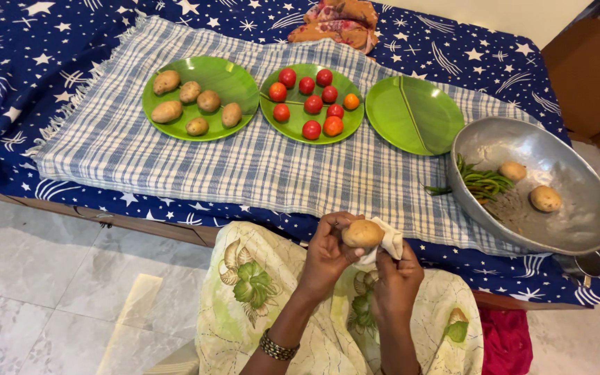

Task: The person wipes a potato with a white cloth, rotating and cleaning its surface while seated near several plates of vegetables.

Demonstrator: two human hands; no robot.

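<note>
Checked cloth (244, 167) reaches the bed's near edge; before it, left hand (324, 253) and right hand (398, 278) grip a potato (362, 233) in a white cloth (390, 242).

Both hands meet over the lap: the left hand (328, 251) cups a potato (362, 233), and the right hand (397, 278) presses a white cloth (389, 243) against it. On the bed, a checked cloth (244, 167) carries three green plates: potatoes (192, 104) toward its left edge, tomatoes (312, 101) in the middle, an empty plate (414, 114) rightward. At the bed's right edge, a steel bowl (564, 222) holds green beans (484, 184) and two potatoes.
</note>
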